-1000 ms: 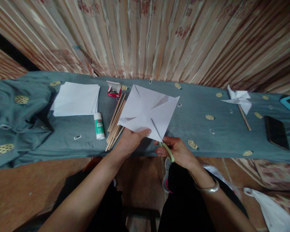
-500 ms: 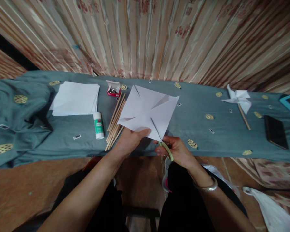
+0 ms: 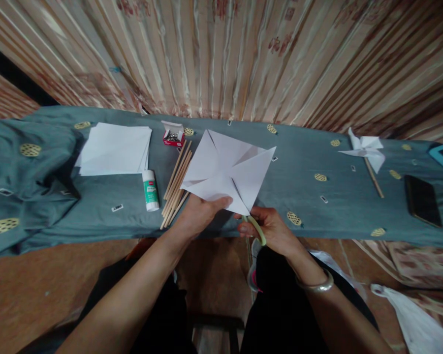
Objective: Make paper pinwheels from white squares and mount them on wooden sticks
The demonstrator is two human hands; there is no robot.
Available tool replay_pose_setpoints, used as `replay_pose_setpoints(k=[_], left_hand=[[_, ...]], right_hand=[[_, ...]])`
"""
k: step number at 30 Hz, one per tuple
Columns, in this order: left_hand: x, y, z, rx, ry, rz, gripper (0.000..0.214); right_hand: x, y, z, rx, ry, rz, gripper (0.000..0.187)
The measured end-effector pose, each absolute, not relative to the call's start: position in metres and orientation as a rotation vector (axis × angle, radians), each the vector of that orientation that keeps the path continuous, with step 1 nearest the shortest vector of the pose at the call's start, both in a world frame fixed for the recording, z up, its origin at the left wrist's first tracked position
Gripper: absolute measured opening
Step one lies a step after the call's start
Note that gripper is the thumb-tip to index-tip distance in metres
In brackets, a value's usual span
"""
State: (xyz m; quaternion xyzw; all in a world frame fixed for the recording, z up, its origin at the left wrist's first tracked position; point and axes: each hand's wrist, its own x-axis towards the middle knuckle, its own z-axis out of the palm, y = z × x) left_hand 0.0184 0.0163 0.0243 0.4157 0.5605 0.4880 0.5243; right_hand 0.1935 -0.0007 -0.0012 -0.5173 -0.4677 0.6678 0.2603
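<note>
My left hand (image 3: pixel 198 216) pinches the near edge of a white square paper sheet (image 3: pixel 227 169) with creases and slits, held above the table. My right hand (image 3: pixel 271 230) is closed on pale green-handled scissors (image 3: pixel 256 229), whose blades run into the sheet from its near corner. Both hands hover at the front edge of the blue-grey tablecloth (image 3: pixel 302 196).
On the cloth lie a stack of white paper (image 3: pixel 114 150), a glue bottle (image 3: pixel 151 191), a bundle of wooden sticks (image 3: pixel 176 186), a small red box of pins (image 3: pixel 173 136), a finished paper pinwheel (image 3: pixel 367 153), a dark phone (image 3: pixel 422 200). Curtains hang behind.
Almost nothing has moved; the sheet and both hands have shifted very slightly, with the scissors still in the near corner's slit.
</note>
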Motion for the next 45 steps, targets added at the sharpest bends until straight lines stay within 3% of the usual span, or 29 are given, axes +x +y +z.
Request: replay_pose_setpoints(k=[12, 30, 36, 45], left_hand=[[0.018, 0.017, 0.017, 0.958, 1.326, 1.196, 0.054], [0.018, 0.015, 0.017, 0.971, 1.315, 1.141, 0.042], [0.018, 0.015, 0.015, 0.953, 1.305, 1.176, 0.051], [0.017, 0.018, 0.009, 0.844, 1.224, 1.193, 0.033]], right_hand=[[0.190, 0.000, 0.000, -1.395, -1.142, 1.866, 0.044], [0.189, 0.001, 0.003, -1.394, -1.176, 1.843, 0.045], [0.191, 0.001, -0.001, -1.394, -1.204, 1.850, 0.045], [0.197, -0.001, 0.004, -1.351, -1.344, 1.943, 0.042]])
